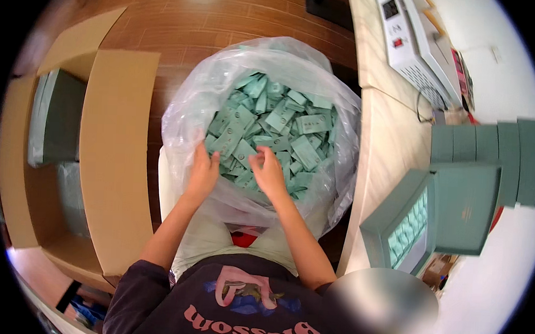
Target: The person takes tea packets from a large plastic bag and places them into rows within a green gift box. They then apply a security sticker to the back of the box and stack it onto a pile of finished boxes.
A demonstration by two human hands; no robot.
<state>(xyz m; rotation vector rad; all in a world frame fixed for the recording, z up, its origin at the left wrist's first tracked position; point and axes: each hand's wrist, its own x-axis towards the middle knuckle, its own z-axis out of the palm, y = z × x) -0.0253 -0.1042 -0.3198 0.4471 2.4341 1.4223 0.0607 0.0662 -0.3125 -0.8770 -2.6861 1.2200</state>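
Note:
A large clear plastic bag (190, 83) stands open in front of me, filled with a heap of small flat pale green packets (309, 151). Over the near left part of the heap is my left hand (204, 169), its thumb apart from its fingers, beside a longer green packet (236, 127). Whether the fingertips touch that packet I cannot tell. My right hand (268, 172) hovers over the near middle of the heap, fingers loosely bent, apart and slightly blurred. Nothing shows in either hand.
An open cardboard box (117, 154) at the left holds green boxes (63, 119). Along the right runs a pale table (379, 148) with an opened green box (466, 202) of packets, a row of green boxes (486, 141) and a white machine (415, 54). Beyond lies a wooden floor (184, 14).

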